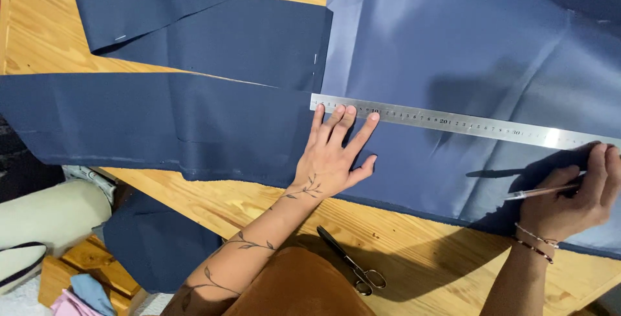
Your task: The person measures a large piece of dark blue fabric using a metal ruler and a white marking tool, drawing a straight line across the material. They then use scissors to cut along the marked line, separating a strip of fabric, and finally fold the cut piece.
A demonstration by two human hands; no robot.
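Observation:
My left hand (336,151) lies flat with fingers spread on dark blue fabric (162,122), its fingertips pressing the near edge of a long steel ruler (466,125). The ruler runs left to right across a lighter, shinier blue cloth (453,38). My right hand (576,193) is closed around a thin pen-like marker (540,192) whose tip points left, just below the ruler's right part. The hand's shadow falls on the cloth beside it.
Scissors (349,261) lie on the wooden table (414,258) near the front edge, between my arms. More dark blue pieces (213,25) lie at the back left. Cushions and cloth scraps (39,225) sit below the table at the left.

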